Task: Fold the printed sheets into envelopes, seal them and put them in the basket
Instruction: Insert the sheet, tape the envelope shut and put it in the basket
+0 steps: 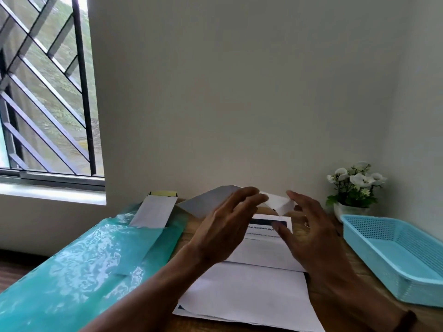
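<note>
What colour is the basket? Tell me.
Light blue, a mesh-walled basket at the right; seen in the head view.

Desk: wood, light grain, matt. Printed sheet, lying on the desk: white paper, matt, smooth, with a dark printed band near its far edge. Folder, left of the sheet: teal plastic, glossy, showing bright reflections. Envelopes, at the folder's far end: pale matt paper. Basket, right of the sheet: light blue plastic, perforated mesh walls. Flower pot, behind the basket: white, smooth. Window grille, above the folder: dark painted metal.
</note>
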Demonstrator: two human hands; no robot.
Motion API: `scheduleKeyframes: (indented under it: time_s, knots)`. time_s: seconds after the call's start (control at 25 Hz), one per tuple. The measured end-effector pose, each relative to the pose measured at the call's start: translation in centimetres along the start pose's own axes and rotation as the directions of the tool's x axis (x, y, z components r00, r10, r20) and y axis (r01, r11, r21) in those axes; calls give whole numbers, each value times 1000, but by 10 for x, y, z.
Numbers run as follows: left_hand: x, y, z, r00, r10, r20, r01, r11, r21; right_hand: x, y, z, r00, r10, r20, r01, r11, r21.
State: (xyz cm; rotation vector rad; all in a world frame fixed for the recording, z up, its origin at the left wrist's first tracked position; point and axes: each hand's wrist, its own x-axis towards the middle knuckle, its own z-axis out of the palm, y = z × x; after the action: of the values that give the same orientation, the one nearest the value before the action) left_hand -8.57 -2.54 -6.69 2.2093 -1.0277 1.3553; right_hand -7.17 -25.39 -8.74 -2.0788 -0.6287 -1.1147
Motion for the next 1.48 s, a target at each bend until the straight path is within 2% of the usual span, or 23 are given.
scheduleKeyframes:
  time_s: [0.08, 0.12, 0.2, 0.28, 0.36, 0.52, 0.68, 0.76, 0.92, 1.08, 1.32, 1.48]
  knots:
    - [1, 10, 0, 999, 28, 20, -29, 999, 14, 2, 0, -4, 994, -80, -74, 81, 997, -1]
    - [2, 12, -1, 999, 41, 22, -42, 998, 37, 2, -1, -7, 996, -60, -69, 62, 998, 31]
    - [5, 12, -5, 997, 55, 54, -62, 989, 135, 3, -7, -10, 994, 107, 30, -111, 974, 198]
    - [8, 7, -11, 992, 30, 126, -63, 962, 266, 3, -13, -8, 955, 248, 164, -294, 865, 407]
    - [10, 0, -15, 980, -33, 198, -41, 932, 360, 5, -16, -8, 908, 302, 290, -414, 748, 519]
    - [5, -11, -22, 961, -108, 256, 2, 924, 382, 7, -15, -11, 783, 266, 563, -599, 566, 566]
    - [2, -13, -24, 950, -152, 272, 50, 936, 348, 9, -12, -12, 678, 261, 687, -730, 342, 591]
    - [1, -11, -23, 949, -154, 275, 62, 947, 314, 9, -9, -12, 670, 277, 689, -740, 328, 588]
    - [0, -7, -23, 930, -153, 335, 62, 961, 268, 9, -5, -10, 702, 307, 643, -712, 334, 618]
    - [-3, -5, -22, 900, -184, 395, 78, 960, 269, 10, -7, -15, 722, 253, 644, -688, 359, 630]
    - [0, -3, -19, 922, -139, 362, 41, 963, 266, 9, -9, -23, 717, 227, 659, -690, 370, 622]
    - [-1, 5, -13, 917, -108, 384, 1, 963, 268, 5, -13, -21, 713, 274, 645, -696, 390, 603]
